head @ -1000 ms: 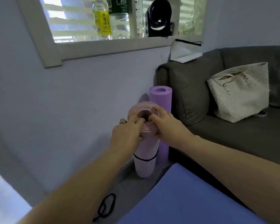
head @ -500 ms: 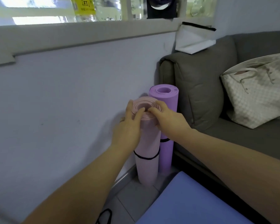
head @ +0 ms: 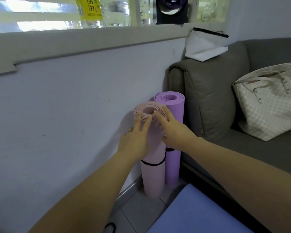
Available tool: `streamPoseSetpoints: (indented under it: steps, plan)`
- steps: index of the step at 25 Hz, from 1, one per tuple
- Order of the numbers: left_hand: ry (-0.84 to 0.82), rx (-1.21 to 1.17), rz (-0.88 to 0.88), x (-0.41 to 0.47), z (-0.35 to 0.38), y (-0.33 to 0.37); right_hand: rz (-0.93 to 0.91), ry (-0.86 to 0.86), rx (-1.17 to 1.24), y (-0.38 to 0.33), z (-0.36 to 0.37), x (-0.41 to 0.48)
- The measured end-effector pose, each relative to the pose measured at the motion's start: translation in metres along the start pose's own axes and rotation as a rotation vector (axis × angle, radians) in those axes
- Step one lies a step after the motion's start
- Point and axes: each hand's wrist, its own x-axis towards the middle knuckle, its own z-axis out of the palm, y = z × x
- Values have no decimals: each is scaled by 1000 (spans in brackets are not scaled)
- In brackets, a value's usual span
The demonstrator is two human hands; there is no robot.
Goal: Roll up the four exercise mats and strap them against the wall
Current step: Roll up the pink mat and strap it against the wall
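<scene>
Pink mat (head: pixel 152 179), upright foam spiral, between left hand (head: pixel 135 141), right hand (head: pixel 174 132)

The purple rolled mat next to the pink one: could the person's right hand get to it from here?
Probably yes. The right hand rests on the pink mat, and the purple mat stands right beside it with its top uncovered; only the sofa arm crowds its far side.

A woven tote bag (head: pixel 267 105) sits on the grey sofa (head: pixel 208 101), and a yellow-labelled bottle (head: pixel 89 9) stands on the windowsill (head: pixel 91 37).
</scene>
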Motion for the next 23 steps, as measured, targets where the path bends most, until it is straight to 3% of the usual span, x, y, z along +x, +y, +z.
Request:
streamPoseSetpoints:
  steps: [6,10,14,23]
  plan:
    - [-37,-65,-8,-4,-8,-7,-106,-7,-45,-11,-4,9]
    - [-47,-56,18,-10,-7,-14,6,5,-80,-26,-11,35]
    - [-33,-30,58,-15,-10,-20,-13,11,-37,-27,-13,50]
    - [-170,-20,74,2,-5,-26,93,40,-99,-22,-3,53]
